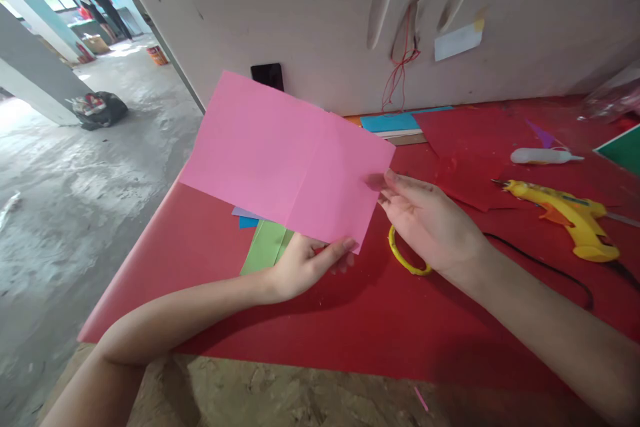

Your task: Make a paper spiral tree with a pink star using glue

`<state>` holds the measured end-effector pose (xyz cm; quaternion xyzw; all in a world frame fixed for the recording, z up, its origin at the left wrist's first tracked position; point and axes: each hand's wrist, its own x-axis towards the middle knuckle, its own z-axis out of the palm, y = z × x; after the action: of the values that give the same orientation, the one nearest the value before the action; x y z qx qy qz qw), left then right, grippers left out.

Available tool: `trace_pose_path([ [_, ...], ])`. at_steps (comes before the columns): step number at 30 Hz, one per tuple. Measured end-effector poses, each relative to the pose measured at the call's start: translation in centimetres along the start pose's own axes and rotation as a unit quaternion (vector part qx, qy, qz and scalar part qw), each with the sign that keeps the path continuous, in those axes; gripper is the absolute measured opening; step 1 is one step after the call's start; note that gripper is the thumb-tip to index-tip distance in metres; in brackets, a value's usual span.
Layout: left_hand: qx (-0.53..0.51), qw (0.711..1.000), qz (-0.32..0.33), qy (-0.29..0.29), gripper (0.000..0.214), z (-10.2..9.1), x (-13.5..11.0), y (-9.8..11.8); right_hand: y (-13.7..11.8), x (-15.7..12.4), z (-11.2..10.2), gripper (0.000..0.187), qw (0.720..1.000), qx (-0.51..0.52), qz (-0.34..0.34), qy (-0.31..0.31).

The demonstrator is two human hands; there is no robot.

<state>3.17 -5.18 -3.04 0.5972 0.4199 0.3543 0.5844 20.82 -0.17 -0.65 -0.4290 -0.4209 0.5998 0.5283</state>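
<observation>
A pink sheet of paper (pixel 260 147) with a crease across it is raised above the red table covering (pixel 310 327). My left hand (pixel 305 263) pinches its lower edge near the near corner, thumb on top. At the right edge, my right hand (pixel 425 213) grips the sheet between thumb and fingers. Below the sheet, partly covered by it and by my left hand, lies a folded green paper (pixel 263 247), with blue paper (pixel 247 221) showing beside it. A yellow ring-shaped handle (pixel 403 257) rests on the table by my right hand; the rest of that tool is hidden.
A yellow glue gun (pixel 575 217) with a black cord lies at the right, near a white bottle (pixel 545 156). Blue paper strips (pixel 390 123) and a black phone-like object (pixel 269 75) are along the wall. Two people (pixel 103 7) stand far left, beyond a black bag (pixel 104 110).
</observation>
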Motion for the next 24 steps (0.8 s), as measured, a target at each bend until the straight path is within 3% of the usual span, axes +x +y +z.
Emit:
trace_pose_path([
  [10, 0.014, 1.0, 0.008, -0.002, 0.045, -0.9, 1.2, 0.1, -0.9, 2.9, -1.5, 0.008, 0.997, 0.045, 0.015, 0.066],
  [14, 0.003, 1.0, 0.004, -0.01, 0.046, -1.1, 0.9, 0.2, -3.0, 4.8, -4.4, 0.032, 0.989, 0.043, -0.035, 0.134],
  [16, -0.008, 1.0, 0.008, -0.001, 0.047, -1.1, 0.9, 0.4, -3.5, 5.3, -5.2, 0.039, 0.988, 0.027, -0.056, 0.139],
  [18, -0.025, 0.999, 0.016, 0.027, 0.047, -1.0, 1.1, 0.5, -3.2, 4.9, -4.9, 0.036, 0.993, 0.001, -0.056, 0.099],
  [21, -0.064, 0.996, 0.026, 0.061, 0.051, -0.8, 1.5, 0.4, -1.8, 2.8, -2.4, 0.03, 0.996, -0.059, -0.06, -0.015],
  [24, -0.081, 0.994, 0.029, 0.062, 0.055, -0.6, 1.6, 0.0, -1.0, 0.2, 0.2, 0.03, 0.97, -0.183, -0.035, -0.154],
])
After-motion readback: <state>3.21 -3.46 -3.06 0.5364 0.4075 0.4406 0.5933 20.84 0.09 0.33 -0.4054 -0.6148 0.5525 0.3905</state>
